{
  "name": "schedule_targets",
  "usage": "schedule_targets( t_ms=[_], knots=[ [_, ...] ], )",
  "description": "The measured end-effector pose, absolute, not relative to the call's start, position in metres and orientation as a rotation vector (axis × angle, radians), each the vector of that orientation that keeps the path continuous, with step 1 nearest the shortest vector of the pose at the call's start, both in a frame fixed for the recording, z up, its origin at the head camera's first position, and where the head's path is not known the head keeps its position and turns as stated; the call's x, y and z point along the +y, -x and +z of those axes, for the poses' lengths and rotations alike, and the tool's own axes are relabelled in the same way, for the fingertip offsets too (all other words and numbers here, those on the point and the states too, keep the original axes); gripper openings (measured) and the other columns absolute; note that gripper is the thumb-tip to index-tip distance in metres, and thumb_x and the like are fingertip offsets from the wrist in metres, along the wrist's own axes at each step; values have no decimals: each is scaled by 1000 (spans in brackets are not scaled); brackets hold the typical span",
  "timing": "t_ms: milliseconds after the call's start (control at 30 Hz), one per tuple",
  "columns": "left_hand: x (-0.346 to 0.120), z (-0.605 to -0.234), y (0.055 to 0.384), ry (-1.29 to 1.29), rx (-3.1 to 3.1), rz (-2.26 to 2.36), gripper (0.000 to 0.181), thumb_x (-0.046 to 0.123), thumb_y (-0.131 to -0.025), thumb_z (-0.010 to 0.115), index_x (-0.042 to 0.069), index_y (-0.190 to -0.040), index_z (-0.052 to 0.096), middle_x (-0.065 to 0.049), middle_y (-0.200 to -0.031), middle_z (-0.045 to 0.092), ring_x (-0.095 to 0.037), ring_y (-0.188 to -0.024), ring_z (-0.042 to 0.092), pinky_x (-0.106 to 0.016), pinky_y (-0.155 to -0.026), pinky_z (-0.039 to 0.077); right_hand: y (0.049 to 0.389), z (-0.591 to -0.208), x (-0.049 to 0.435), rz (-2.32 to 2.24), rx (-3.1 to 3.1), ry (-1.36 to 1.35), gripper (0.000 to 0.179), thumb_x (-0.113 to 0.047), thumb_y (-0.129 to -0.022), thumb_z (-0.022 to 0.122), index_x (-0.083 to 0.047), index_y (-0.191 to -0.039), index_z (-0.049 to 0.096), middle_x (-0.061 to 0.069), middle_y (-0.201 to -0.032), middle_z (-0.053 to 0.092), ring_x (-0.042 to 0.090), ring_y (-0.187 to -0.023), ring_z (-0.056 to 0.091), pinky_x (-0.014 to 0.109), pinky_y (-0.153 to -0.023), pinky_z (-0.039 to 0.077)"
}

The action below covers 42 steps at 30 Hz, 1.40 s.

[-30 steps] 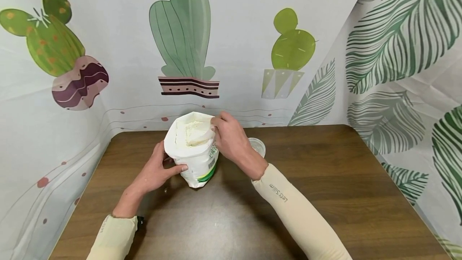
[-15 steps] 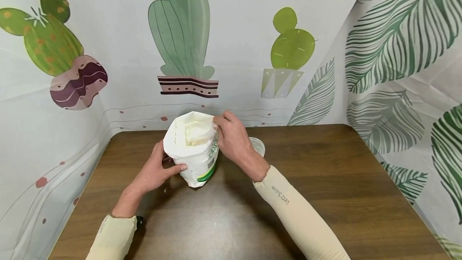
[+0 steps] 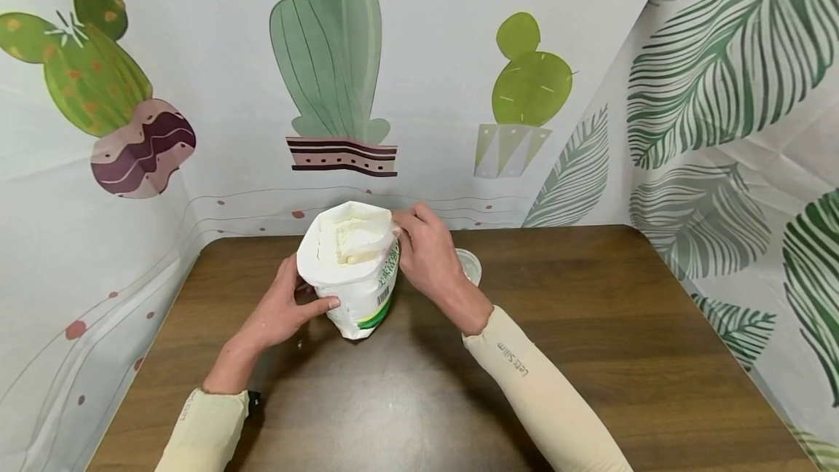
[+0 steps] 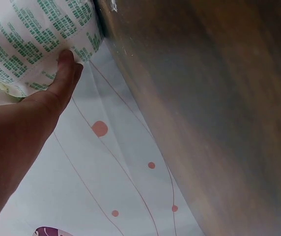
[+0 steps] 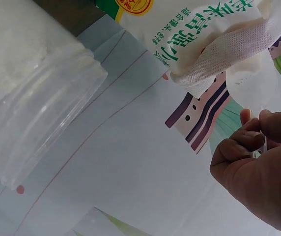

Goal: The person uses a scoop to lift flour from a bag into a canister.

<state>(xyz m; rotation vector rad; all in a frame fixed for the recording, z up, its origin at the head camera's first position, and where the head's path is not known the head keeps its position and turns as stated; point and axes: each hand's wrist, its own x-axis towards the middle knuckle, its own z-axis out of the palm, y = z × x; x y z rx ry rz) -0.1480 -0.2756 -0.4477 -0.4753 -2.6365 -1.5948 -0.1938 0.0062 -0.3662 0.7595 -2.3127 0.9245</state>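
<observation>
A white flour bag (image 3: 350, 290) with green print stands on the table, its top edge folded outward and pale flour (image 3: 349, 231) inside. My left hand (image 3: 282, 308) grips the bag low on its left side, thumb in front. In the left wrist view the fingers (image 4: 64, 73) press against its green-lettered side. At the bag's right rim, my right hand (image 3: 427, 250) pinches the thin handle of what looks like a translucent plastic scoop. The scoop's rounded bowl (image 5: 251, 83) shows at the bag's mouth in the right wrist view.
Behind my right wrist stands a clear plastic jar (image 3: 469, 266), mostly hidden by it. In the right wrist view the jar's threaded neck (image 5: 57, 93) is large and uncapped. The brown wooden table (image 3: 590, 355) meets a printed cloth backdrop (image 3: 432, 93) along its far edge.
My right hand has shifted slightly to the right at the bag's rim. My left hand and the bag have barely moved.
</observation>
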Motion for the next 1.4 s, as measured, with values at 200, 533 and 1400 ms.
schedule_targets(
  t_ms=[200,533,1400],
  knots=[
    [-276,-448,149,479,-2637,-1592,94,22,-91,87,14,-163,26,-14,-155,30,-30,-140,34,-62,-109,46,193,-368,9,942,-2291,-757,12,1,-101,66,0,-106,77,11,-89,58,26,-81,58,37,-72,54],
    [-277,-451,148,482,-2633,-1605,96,22,-91,87,15,-163,24,-14,-156,28,-32,-141,32,-65,-109,46,190,-372,13,1001,-2243,-743,10,0,-101,67,1,-103,77,11,-90,59,25,-82,58,37,-71,54],
    [-276,-449,147,464,-2641,-1610,94,21,-92,87,13,-163,24,-15,-155,27,-31,-140,36,-62,-109,46,177,-371,35,1142,-2202,-626,13,-1,-101,68,0,-109,78,9,-90,62,20,-73,54,32,-63,49]
  ],
)
